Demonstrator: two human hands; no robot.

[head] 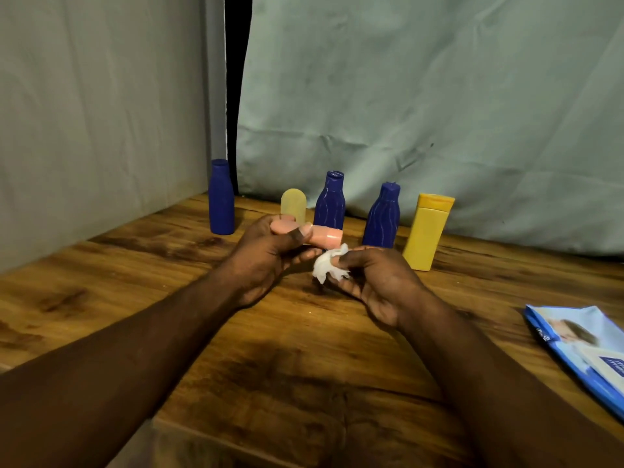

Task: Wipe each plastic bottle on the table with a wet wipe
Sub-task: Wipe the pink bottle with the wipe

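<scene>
Above wooden table (135, 298), left hand (266, 255) grips pink bottle (320, 236); right hand (374, 282) just beside pinches wet wipe (326, 265).

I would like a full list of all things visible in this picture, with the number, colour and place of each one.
smooth blue bottle: 1, dark blue, upright at the far left of the row
pale yellow bottle: 1, pale yellow, upright behind the left hand
wavy blue bottles: 2, dark blue, upright in the middle of the row
yellow bottle: 1, yellow, at the right end of the row
pink bottle: 1, pink, held on its side above the table
wet wipe: 1, white, crumpled, just below the pink bottle
pack of wipes: 1, light blue, flat at the right edge
wooden table: 1, brown, under everything
cloth backdrop: grey-green, behind the table
left hand: 1, holds the pink bottle
right hand: 1, pinches the wet wipe
</scene>
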